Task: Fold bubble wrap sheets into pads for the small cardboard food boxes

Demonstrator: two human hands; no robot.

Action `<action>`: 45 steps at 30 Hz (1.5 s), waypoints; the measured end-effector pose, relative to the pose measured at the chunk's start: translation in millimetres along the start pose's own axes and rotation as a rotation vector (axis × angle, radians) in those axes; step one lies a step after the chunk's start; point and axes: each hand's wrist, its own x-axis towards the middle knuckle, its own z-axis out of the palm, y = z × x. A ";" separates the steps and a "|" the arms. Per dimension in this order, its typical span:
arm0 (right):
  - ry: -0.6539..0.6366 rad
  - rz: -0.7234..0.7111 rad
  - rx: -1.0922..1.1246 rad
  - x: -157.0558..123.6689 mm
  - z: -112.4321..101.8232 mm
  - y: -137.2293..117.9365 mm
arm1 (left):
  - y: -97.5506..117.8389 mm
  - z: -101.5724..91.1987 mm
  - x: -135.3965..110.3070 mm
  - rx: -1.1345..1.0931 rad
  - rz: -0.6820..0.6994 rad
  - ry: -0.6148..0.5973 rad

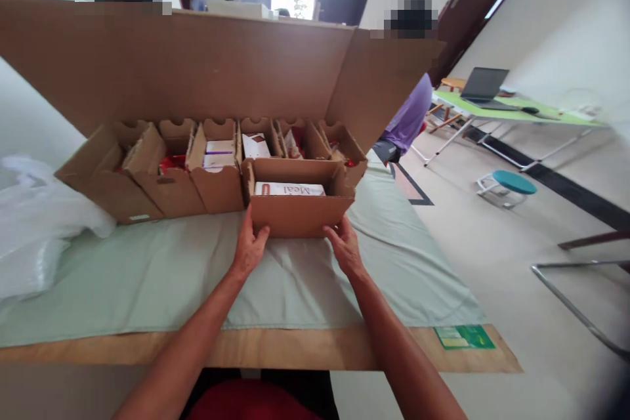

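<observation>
A small open cardboard box (295,213) stands on the pale green cloth (275,282) in front of me, with a white packet marked "Meal" (289,189) lying inside it. My left hand (249,246) grips its lower left corner, fingers curled on the front face. My right hand (344,246) holds the lower right corner the same way. Behind it a row of several similar small boxes (167,170) holds white and red packets. A large cardboard flap (197,65) rises behind the row.
White plastic bags (34,223) lie at the left on the cloth. The wooden table edge (295,348) carries a green card (464,336). A person in purple (411,118) sits beyond the carton. A green table with a laptop (485,86) and a teal stool (512,182) stand at the right.
</observation>
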 end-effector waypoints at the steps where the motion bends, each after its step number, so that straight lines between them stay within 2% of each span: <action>1: 0.015 0.003 -0.026 0.3 -0.1 0.2 | -0.1 2.2 -0.2 0.017 0.007 -0.004; 4: 0.103 0.004 -0.120 -8.1 2.7 2.6 | 4.2 2.0 -3.9 0.090 0.028 -0.030; 6: 0.156 0.031 -0.164 -19.6 6.1 7.6 | 6.5 -12.5 -6.0 0.177 0.044 -0.073; 7: 0.177 0.065 -0.151 -26.2 7.4 10.9 | 7.4 -26.9 -7.0 0.239 0.070 -0.078; 9: 0.232 0.158 -0.148 -39.1 7.8 17.0 | 10.0 -71.6 -10.7 0.395 0.135 -0.021; 11: 0.258 0.211 -0.149 -49.5 6.3 20.3 | 15.5 -134.1 -17.4 0.581 0.181 0.149; 14: 0.252 0.227 -0.178 -57.3 6.3 17.6 | 26.8 -238.9 -23.1 0.836 0.138 0.499; 16: 0.246 0.233 -0.222 -57.6 9.3 12.3 | 34.2 -298.7 -17.4 0.963 0.080 0.637; 17: 0.242 0.234 -0.250 -56.9 11.3 9.2 | 37.8 -322.8 -11.3 1.010 0.050 0.681; 20: 0.227 0.221 -0.352 -54.7 16.9 0.6 | 48.6 -372.1 17.5 1.092 -0.013 0.684; 24: 0.211 0.222 -0.455 -54.9 19.9 -7.6 | 59.3 -404.4 67.9 1.105 -0.122 0.573; 27: 0.222 0.236 -0.483 -55.8 20.3 -10.2 | 60.7 -413.5 96.5 1.068 -0.173 0.534; 30: 0.239 0.236 -0.489 -55.6 19.8 -9.5 | 63.4 -412.1 102.9 1.046 -0.132 0.513; 33: 0.222 0.234 -0.491 -55.2 17.8 -5.9 | 81.0 -407.5 85.2 1.045 -0.020 0.548; 37: 0.224 0.227 -0.448 -54.4 13.9 2.1 | 127.7 -394.6 34.3 1.060 0.192 0.608; 39: 0.235 0.223 -0.457 -53.3 13.7 5.8 | 145.2 -374.0 2.5 1.061 0.398 0.657; 41: 0.257 0.212 -0.449 -52.7 15.8 7.1 | 146.5 -338.5 -29.6 1.048 0.526 0.643; 43: 0.277 0.161 -0.403 -55.0 19.3 4.5 | 129.5 -290.4 -61.4 1.009 0.577 0.568; 45: 0.302 0.045 -0.380 -62.9 22.5 -2.4 | 101.6 -237.5 -95.0 0.969 0.544 0.352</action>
